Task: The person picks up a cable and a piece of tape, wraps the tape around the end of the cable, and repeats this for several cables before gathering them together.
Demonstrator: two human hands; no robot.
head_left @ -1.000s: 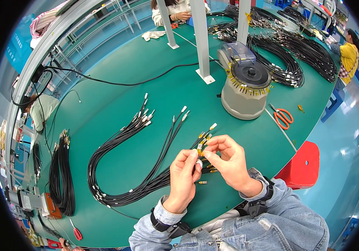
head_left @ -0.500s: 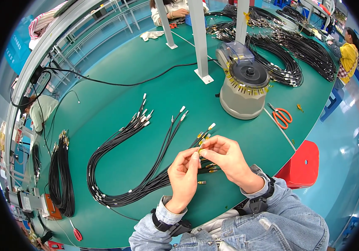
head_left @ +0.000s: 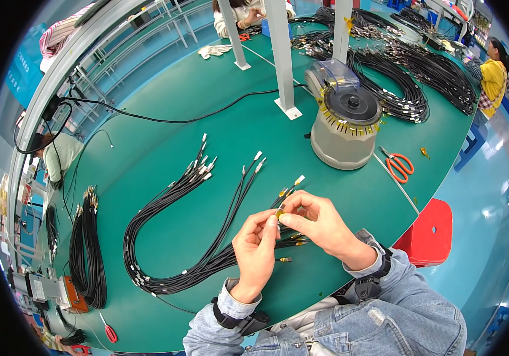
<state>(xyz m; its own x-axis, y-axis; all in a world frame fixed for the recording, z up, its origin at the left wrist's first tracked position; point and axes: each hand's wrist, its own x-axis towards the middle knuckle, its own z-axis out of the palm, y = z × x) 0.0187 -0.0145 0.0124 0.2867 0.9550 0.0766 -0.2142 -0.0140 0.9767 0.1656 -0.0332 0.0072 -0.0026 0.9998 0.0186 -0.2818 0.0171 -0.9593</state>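
My left hand (head_left: 255, 246) and my right hand (head_left: 319, 226) meet over the near part of the green table. Both pinch a cable end (head_left: 280, 211) between thumb and fingertips, with a bit of yellow tape showing on it. The fingers partly cover its connector. Black cables (head_left: 128, 243) curve in a loose U from the middle of the table and run beneath my hands. Several of their ends near my right hand carry yellow tape, such as the cable tip (head_left: 286, 259) below it. White-tipped connectors (head_left: 206, 172) fan out at the other end.
A round tape dispenser (head_left: 342, 145) with yellow strips stands beyond my hands, near a grey post (head_left: 284, 71). Orange-handled scissors (head_left: 407, 169) lie to its right. A red stool (head_left: 435, 234) is beside the table. More cable bundles (head_left: 85, 255) lie left and far right. Co-workers sit around.
My hands have shifted slightly left and down with the cable end, and more of the yellow tape shows between my fingertips. A far co-worker's hand has risen.
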